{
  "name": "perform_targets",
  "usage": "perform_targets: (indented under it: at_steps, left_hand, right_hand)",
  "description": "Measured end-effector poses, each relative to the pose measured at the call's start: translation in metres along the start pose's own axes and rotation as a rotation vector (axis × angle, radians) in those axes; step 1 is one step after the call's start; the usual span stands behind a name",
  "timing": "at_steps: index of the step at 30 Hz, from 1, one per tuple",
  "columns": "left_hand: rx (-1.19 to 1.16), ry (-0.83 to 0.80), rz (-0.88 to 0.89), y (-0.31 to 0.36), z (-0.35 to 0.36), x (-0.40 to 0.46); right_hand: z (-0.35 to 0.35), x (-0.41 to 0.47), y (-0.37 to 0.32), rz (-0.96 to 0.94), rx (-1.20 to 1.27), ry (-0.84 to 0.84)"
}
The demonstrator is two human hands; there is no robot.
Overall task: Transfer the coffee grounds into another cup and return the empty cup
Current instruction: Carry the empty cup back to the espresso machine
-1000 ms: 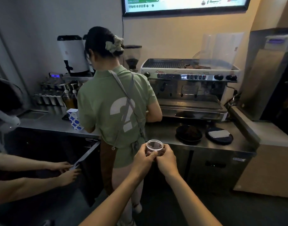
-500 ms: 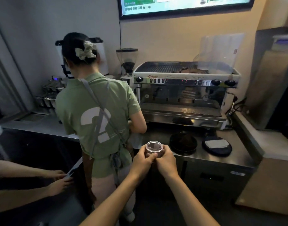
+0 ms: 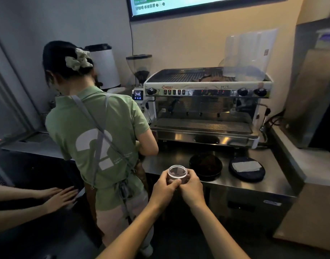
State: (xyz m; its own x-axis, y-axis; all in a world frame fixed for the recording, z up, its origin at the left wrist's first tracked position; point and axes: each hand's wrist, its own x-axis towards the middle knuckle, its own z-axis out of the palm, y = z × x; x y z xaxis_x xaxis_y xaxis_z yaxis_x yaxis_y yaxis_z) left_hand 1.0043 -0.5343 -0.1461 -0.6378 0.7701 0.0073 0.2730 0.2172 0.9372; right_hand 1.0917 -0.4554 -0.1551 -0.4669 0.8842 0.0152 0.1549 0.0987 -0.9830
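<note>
Fingers (image 3: 174,184) of both hands curled round a small clear glass cup (image 3: 177,172), left hand (image 3: 163,187) and right hand (image 3: 191,186) meeting in front of it, rim up and level, near the steel counter (image 3: 235,181) edge. Hard to tell whether any grounds lie inside; looks nearly clear. Best kept upright and steady, carried forward over the counter lip before any tilt, then tipped slowly, rim low over the receiving vessel. Just beyond, a black round dish of dark coffee grounds (image 3: 205,164); right of it a black round pad with a folded white cloth (image 3: 246,168). Left, a person in a green shirt (image 3: 96,139) at the counter; another pair of hands (image 3: 59,197) lower left. Farther back, an espresso machine (image 3: 207,101), bean grinder (image 3: 139,71), wall screen (image 3: 197,4) above
</note>
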Motion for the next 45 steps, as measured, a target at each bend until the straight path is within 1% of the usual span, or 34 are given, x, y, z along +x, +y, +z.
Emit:
perform_targets:
  at_steps: [6, 13, 21, 28, 34, 39, 45]
  left_hand:
    - [-0.012, -0.057, -0.01, -0.001, 0.027, 0.021]
    - [-0.089, -0.14, 0.045, 0.01, 0.056, 0.052]
    - [-0.129, -0.152, 0.146, 0.036, 0.073, 0.105]
    - [-0.145, -0.151, 0.144, 0.037, 0.083, 0.139]
    - [-0.139, -0.106, 0.104, 0.046, 0.103, 0.161]
    - [-0.149, -0.061, 0.081, 0.056, 0.122, 0.19]
    - [-0.178, 0.045, 0.031, 0.073, 0.147, 0.227]
  right_hand:
    - [-0.022, 0.017, 0.015, 0.026, -0.005, 0.039]
    - [-0.045, 0.042, 0.008, 0.024, -0.068, 0.122]
    - [-0.055, 0.095, -0.003, 0.007, -0.082, 0.243]
    - [-0.052, 0.124, -0.006, 0.012, -0.082, 0.294]
    - [-0.062, 0.153, -0.002, 0.019, -0.07, 0.279]
    - [-0.076, 0.187, -0.001, -0.015, -0.082, 0.248]
    - [-0.103, 0.241, -0.003, -0.062, -0.065, 0.099]
